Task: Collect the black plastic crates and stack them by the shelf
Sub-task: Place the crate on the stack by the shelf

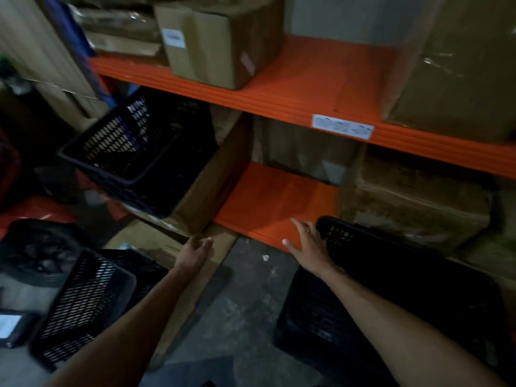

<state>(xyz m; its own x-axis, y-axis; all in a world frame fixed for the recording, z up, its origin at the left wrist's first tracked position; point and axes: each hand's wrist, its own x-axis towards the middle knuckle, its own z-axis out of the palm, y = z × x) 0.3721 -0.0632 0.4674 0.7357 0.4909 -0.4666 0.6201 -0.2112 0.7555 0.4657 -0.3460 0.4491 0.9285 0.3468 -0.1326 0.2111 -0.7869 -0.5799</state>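
A black mesh plastic crate (142, 152) rests tilted on a cardboard box at the left of the orange shelf (279, 202). Another black crate (86, 303) lies tipped on the floor at the lower left. A third black crate (396, 289) sits on the floor at the right, its far rim against the shelf's bottom edge. My left hand (196, 252) hovers with fingers loosely spread over a cardboard piece, holding nothing. My right hand (308, 244) is open, fingers spread, beside the left rim of the right crate; whether it touches the crate is unclear.
Cardboard boxes (220, 40) fill the upper shelf and the lower shelf's right side (418, 208). A flat cardboard strip (195, 280) lies on the grey concrete floor (245, 308). A dark round object (42, 252) and a small device with a lit screen (11, 326) sit at the far left.
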